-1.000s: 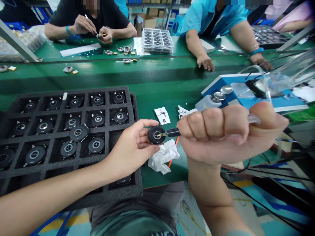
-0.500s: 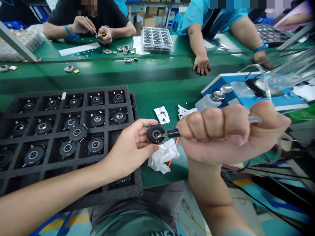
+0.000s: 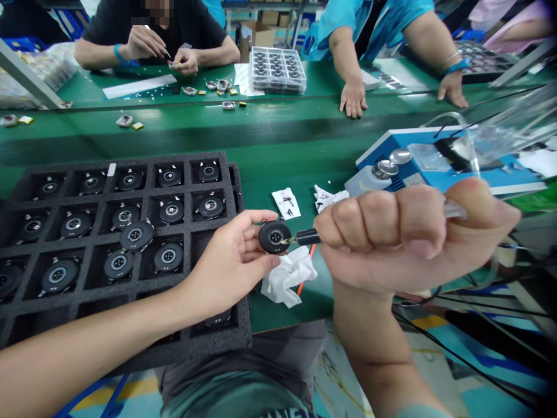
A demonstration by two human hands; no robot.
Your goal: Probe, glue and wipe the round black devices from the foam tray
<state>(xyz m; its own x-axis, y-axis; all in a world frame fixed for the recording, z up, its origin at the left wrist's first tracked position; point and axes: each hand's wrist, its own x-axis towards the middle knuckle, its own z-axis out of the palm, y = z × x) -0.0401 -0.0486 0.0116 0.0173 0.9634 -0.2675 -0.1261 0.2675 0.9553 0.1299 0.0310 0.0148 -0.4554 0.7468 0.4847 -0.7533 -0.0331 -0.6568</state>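
My left hand [image 3: 237, 249] grips a round black smartwatch body [image 3: 275, 236] by its edge, its back with a ring of metal contacts turned up toward me. My right hand [image 3: 391, 232] is closed in a fist around a dispensing syringe [image 3: 308, 236], most of which the fingers hide; a clear end shows by the thumb. Its thin amber tip meets the right part of the watch back, though whether it touches is too small to tell. Left of my hands, a black foam tray [image 3: 186, 232] holds several similar watch bodies, one [image 3: 137, 234] lying across the dividers.
A crumpled white tissue [image 3: 289, 276] and a paper [image 3: 286, 203] with small dark parts lie near my hands. Behind my right hand stand a dispenser bottle [image 3: 369, 176] and a blue machine [image 3: 400, 145]. Across the green belt [image 3: 278, 125], two co-workers sit by a clear compartment box [image 3: 278, 69].
My hands and the watch body stay almost still. Small parts on the belt have shifted slightly right. The co-worker in blue has drawn both hands back a little.
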